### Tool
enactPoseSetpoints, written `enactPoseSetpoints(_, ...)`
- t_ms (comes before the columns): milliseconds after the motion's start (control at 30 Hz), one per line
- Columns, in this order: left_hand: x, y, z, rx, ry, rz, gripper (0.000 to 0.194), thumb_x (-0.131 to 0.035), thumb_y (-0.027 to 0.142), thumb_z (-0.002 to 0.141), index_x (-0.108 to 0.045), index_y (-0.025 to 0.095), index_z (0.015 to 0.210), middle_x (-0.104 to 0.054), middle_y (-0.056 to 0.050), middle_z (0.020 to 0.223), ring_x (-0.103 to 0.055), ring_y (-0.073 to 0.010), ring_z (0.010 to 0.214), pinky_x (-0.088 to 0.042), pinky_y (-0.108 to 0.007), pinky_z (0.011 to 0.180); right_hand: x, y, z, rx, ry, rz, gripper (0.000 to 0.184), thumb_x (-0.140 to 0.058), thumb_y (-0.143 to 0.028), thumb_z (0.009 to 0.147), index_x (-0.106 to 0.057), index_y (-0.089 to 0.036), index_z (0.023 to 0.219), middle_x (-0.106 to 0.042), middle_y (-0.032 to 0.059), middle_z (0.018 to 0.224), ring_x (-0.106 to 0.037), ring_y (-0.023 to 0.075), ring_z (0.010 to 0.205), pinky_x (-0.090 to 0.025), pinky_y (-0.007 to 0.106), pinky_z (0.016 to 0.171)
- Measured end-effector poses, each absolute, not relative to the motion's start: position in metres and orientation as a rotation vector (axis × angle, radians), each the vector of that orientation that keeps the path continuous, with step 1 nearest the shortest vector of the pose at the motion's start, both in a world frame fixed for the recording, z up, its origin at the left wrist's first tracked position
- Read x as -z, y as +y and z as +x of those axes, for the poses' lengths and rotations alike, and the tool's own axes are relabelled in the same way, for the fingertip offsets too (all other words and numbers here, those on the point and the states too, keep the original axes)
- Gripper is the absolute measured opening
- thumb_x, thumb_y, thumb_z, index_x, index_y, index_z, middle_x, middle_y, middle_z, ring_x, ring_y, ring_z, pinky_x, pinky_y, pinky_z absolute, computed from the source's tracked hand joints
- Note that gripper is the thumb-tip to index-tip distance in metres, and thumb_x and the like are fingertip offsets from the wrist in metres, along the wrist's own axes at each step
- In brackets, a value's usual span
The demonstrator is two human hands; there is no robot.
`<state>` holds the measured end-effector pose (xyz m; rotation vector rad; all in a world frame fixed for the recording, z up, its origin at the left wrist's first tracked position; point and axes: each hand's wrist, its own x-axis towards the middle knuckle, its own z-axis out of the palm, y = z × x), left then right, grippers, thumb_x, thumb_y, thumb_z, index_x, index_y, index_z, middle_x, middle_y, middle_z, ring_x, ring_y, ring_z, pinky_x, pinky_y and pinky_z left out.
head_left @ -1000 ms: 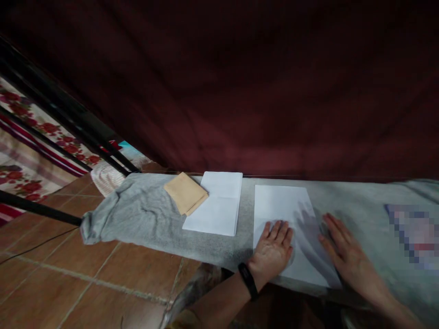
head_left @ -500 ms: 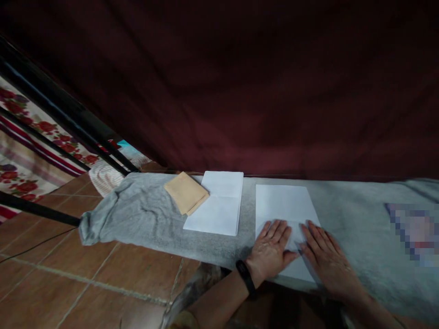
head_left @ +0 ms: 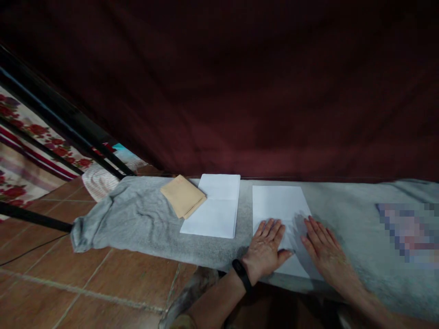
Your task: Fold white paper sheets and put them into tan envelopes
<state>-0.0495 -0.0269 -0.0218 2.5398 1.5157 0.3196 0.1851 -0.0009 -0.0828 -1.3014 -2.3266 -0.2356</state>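
My left hand [head_left: 265, 249], grip spread wide and empty, lies flat on the white sheet [head_left: 277, 202]; my right hand [head_left: 324, 249], equally spread, is at the edge away from the paper stack [head_left: 219, 208], contact unclear. Right of that stack, the sheet looks fully laid out; neither stack nor overlapping brown envelopes [head_left: 182, 195] are in hand.

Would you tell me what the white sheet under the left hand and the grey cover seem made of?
White sheet: likely matte paper, being thin and straight-edged. Grey cover: probably soft, dull fabric, as its wrinkles suggest; the fibre is unclear.
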Motion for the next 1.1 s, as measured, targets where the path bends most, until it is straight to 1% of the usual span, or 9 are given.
enactPoseSetpoints(67, 0.022, -0.027, -0.049, -0.316, 1.513, 2.555, 0.069, -0.03, 0.06, 0.103, -0.03, 0.018, 0.157, -0.03, -0.008, 0.165, -0.02, -0.0231, 0.154, -0.018, -0.045, 0.127, 0.083, -0.004, 0.176, 0.21, -2.383, -1.239, 0.059, -0.033, -0.028, 0.103, -0.024, -0.015, 0.16, -0.031, 0.0162, 0.163, -0.031, 0.0319, 0.149, -0.037, 0.056, 0.115)
enactPoseSetpoints(133, 0.021, -0.028, -0.049, -0.327, 1.505, 2.572, 0.068, -0.029, 0.059, 0.103, -0.031, 0.017, 0.156, -0.03, -0.009, 0.165, -0.019, -0.0233, 0.154, -0.017, -0.044, 0.127, 0.083, -0.009, 0.169, 0.214, -2.416, -1.208, 0.059, -0.036, -0.027, 0.102, -0.026, -0.016, 0.159, -0.032, 0.0147, 0.163, -0.031, 0.0313, 0.15, -0.035, 0.056, 0.117)
enactPoseSetpoints(233, 0.022, -0.029, -0.049, -0.332, 1.508, 2.6, 0.067, -0.029, 0.057, 0.104, -0.032, 0.016, 0.156, -0.03, -0.01, 0.165, -0.019, -0.0234, 0.155, -0.015, -0.045, 0.127, 0.084, -0.015, 0.166, 0.225, -2.451, -1.179, 0.053, -0.04, -0.023, 0.1, -0.04, -0.017, 0.153, -0.035, 0.0137, 0.162, -0.029, 0.0324, 0.15, -0.032, 0.058, 0.118)
enactPoseSetpoints(367, 0.023, -0.03, -0.049, -0.328, 1.508, 2.632, 0.066, -0.03, 0.057, 0.103, -0.033, 0.017, 0.155, -0.031, -0.01, 0.165, -0.019, -0.0238, 0.154, -0.016, -0.047, 0.126, 0.08, -0.016, 0.17, 0.227, -2.492, -1.133, 0.044, -0.042, -0.016, 0.097, -0.06, -0.021, 0.136, -0.041, 0.0099, 0.159, -0.023, 0.0338, 0.152, -0.03, 0.063, 0.118)
enactPoseSetpoints(533, 0.025, -0.032, -0.051, -0.316, 1.473, 2.642, 0.061, -0.031, 0.056, 0.104, -0.034, 0.023, 0.155, -0.031, -0.006, 0.165, -0.02, -0.0223, 0.154, -0.019, -0.048, 0.126, 0.079, -0.016, 0.171, 0.239, -2.477, -1.143, 0.039, -0.041, -0.014, 0.096, -0.067, -0.021, 0.125, -0.043, 0.0101, 0.157, -0.021, 0.0342, 0.152, -0.031, 0.064, 0.118)
enactPoseSetpoints(633, 0.026, -0.032, -0.057, -0.282, 1.531, 2.618, 0.063, -0.034, 0.058, 0.103, -0.032, 0.025, 0.156, -0.03, -0.005, 0.166, -0.021, -0.0219, 0.154, -0.023, -0.047, 0.125, 0.081, -0.016, 0.167, 0.313, -2.448, -1.192, 0.038, -0.042, -0.013, 0.096, -0.067, -0.02, 0.125, -0.044, 0.0118, 0.156, -0.021, 0.0347, 0.152, -0.035, 0.064, 0.116)
enactPoseSetpoints(733, 0.029, -0.032, -0.066, -0.249, 1.627, 2.575, 0.066, -0.033, 0.059, 0.103, -0.03, 0.023, 0.157, -0.029, -0.006, 0.166, -0.022, -0.0215, 0.154, -0.026, -0.046, 0.124, 0.084, -0.017, 0.166, 0.375, -2.397, -1.235, 0.038, -0.045, -0.012, 0.096, -0.065, -0.021, 0.127, -0.045, 0.0127, 0.155, -0.024, 0.0352, 0.151, -0.038, 0.063, 0.113)
enactPoseSetpoints(933, 0.042, -0.034, -0.08, -0.269, 1.819, 2.532, 0.067, -0.032, 0.054, 0.104, -0.025, 0.017, 0.159, -0.033, -0.008, 0.163, -0.026, -0.0211, 0.152, -0.032, -0.043, 0.123, 0.092, -0.015, 0.172, 0.38, -2.27, -1.309, 0.04, -0.048, -0.015, 0.096, -0.061, -0.022, 0.133, -0.048, 0.0137, 0.153, -0.036, 0.0361, 0.146, -0.038, 0.064, 0.113)
enactPoseSetpoints(1100, 0.049, -0.038, -0.073, -0.332, 1.933, 2.536, 0.068, -0.036, 0.044, 0.104, -0.014, 0.015, 0.161, -0.032, -0.013, 0.163, -0.029, -0.0277, 0.151, -0.036, -0.051, 0.12, 0.096, -0.011, 0.156, 0.397, -2.192, -1.355, 0.052, -0.041, -0.029, 0.101, -0.043, -0.016, 0.151, -0.047, 0.017, 0.154, -0.04, 0.0348, 0.144, -0.041, 0.059, 0.112)
